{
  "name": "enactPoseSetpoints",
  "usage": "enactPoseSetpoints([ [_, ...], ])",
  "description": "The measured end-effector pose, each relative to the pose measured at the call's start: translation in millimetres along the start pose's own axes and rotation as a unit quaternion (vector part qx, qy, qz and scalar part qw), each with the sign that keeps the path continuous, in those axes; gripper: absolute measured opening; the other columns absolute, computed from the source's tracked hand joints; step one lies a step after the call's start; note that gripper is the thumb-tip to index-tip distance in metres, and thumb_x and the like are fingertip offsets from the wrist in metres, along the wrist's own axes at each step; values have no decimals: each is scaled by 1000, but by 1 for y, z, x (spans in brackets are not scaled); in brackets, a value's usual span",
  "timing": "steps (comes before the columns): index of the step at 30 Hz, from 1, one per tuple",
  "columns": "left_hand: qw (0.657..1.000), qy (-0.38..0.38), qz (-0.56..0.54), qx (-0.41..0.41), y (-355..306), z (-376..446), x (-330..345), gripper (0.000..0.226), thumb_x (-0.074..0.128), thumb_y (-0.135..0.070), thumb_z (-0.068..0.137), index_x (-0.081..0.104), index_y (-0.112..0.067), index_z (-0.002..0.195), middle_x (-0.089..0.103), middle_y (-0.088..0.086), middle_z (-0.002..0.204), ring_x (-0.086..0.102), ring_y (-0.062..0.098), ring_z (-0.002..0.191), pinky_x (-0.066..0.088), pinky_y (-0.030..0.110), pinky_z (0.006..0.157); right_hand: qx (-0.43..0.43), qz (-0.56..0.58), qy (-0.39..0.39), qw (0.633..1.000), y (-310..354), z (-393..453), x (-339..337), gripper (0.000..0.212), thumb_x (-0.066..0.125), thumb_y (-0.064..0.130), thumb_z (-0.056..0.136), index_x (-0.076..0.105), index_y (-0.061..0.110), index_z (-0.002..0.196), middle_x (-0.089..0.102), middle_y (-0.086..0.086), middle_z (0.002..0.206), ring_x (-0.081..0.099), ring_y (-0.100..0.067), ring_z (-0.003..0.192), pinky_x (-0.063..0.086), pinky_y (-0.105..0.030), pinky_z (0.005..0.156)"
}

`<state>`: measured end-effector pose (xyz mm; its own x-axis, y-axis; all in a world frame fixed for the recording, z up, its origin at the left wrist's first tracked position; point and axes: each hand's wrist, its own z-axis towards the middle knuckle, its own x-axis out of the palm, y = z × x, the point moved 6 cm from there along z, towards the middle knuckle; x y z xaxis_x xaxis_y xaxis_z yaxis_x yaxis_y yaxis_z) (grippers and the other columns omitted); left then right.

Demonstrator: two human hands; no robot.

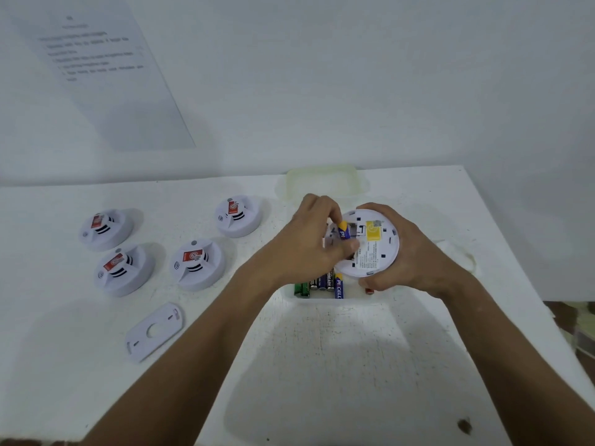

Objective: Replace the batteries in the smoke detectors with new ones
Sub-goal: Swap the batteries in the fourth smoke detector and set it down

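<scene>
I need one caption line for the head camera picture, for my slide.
Left hand pinches a battery at the open smoke detector gripped by right hand.

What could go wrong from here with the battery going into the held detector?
1. The left hand pinches the blue-and-yellow battery tilted at the open bay; its polarity marks cannot be read here, so it may seat reversed or crooked.
2. The right hand holds the smoke detector in the air over the battery box; a hard push could make it slip.
3. The box mixes several brands, so old and new cells could be confused.
</scene>
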<state>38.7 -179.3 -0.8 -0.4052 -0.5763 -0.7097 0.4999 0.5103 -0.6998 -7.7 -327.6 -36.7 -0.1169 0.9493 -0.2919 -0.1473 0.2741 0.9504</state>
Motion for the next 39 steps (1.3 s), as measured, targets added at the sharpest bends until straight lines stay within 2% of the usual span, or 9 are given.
enactPoseSetpoints([
  [3, 998, -58, -18, 12, -6, 3, 0, 25, 67, -32, 87, 44, -23, 90, 49, -7, 90, 46, 4, 72, 37, 18, 62, -1, -5, -13, 1000, 1, -3, -8, 97, 85, 25, 41, 48, 23, 131, 62, 10, 114, 62, -10, 103, 57, -25, 78],
  [6, 997, -42, -65, -11, -8, 5, 5, 23, 69, -27, 87, 46, -23, 88, 60, -10, 76, 51, 7, 61, 45, 23, 56, -2, -23, -17, 1000, -2, -8, -13, 96, 88, 13, 45, 49, 21, 132, 60, 11, 117, 61, -11, 106, 54, -21, 81],
  [11, 961, -145, -212, -99, 12, 5, -6, 20, 70, -13, 85, 52, -21, 91, 73, -9, 74, 66, 18, 68, 53, 41, 68, 15, -17, -51, 998, -13, -30, -36, 96, 90, 14, 47, 49, 21, 133, 60, 12, 120, 61, -10, 112, 53, -18, 81],
  [16, 984, 0, -58, -170, 31, -4, 35, 20, 76, -25, 81, 58, -25, 90, 70, -9, 77, 61, 5, 62, 41, 10, 47, 35, 0, -64, 997, -17, -50, -54, 96, 89, 21, 45, 49, 27, 131, 61, 13, 120, 60, -8, 113, 55, -19, 80],
  [19, 983, 41, -19, -178, 32, 0, 57, 21, 76, -24, 82, 59, -23, 94, 66, -9, 77, 60, 1, 62, 41, 10, 47, 35, 1, -60, 998, -17, -51, -52, 96, 88, 26, 43, 49, 28, 131, 61, 14, 120, 60, -7, 113, 54, -18, 81],
  [26, 976, 37, 97, -190, 50, 3, 68, 22, 71, -29, 85, 70, -17, 103, 65, -1, 83, 60, 11, 68, 42, 13, 55, 39, 1, -49, 998, -17, -51, -49, 98, 89, 23, 45, 48, 25, 134, 60, 12, 122, 59, -9, 115, 55, -22, 84],
  [29, 977, 27, 96, -186, 51, 3, 63, 27, 71, -32, 86, 68, -17, 109, 67, -1, 88, 56, 5, 66, 37, 9, 55, 39, 3, -46, 998, -19, -50, -51, 95, 88, 13, 48, 48, 25, 134, 60, 12, 123, 59, -10, 116, 55, -22, 84],
  [33, 984, -58, 71, -151, 40, 11, 33, 24, 65, -36, 90, 68, -19, 107, 61, -10, 83, 52, -5, 64, 35, 6, 56, 44, 3, -45, 998, -19, -49, -52, 96, 88, 27, 45, 48, 29, 132, 60, 14, 123, 59, -8, 115, 55, -21, 85],
  [39, 977, -90, 51, -184, 57, 57, 4, 33, 67, -33, 88, 62, -15, 116, 62, -3, 89, 55, 5, 69, 42, 17, 57, 41, -1, -41, 998, -18, -43, -50, 98, 89, 20, 47, 47, 27, 135, 59, 14, 125, 57, -10, 119, 55, -23, 89],
])
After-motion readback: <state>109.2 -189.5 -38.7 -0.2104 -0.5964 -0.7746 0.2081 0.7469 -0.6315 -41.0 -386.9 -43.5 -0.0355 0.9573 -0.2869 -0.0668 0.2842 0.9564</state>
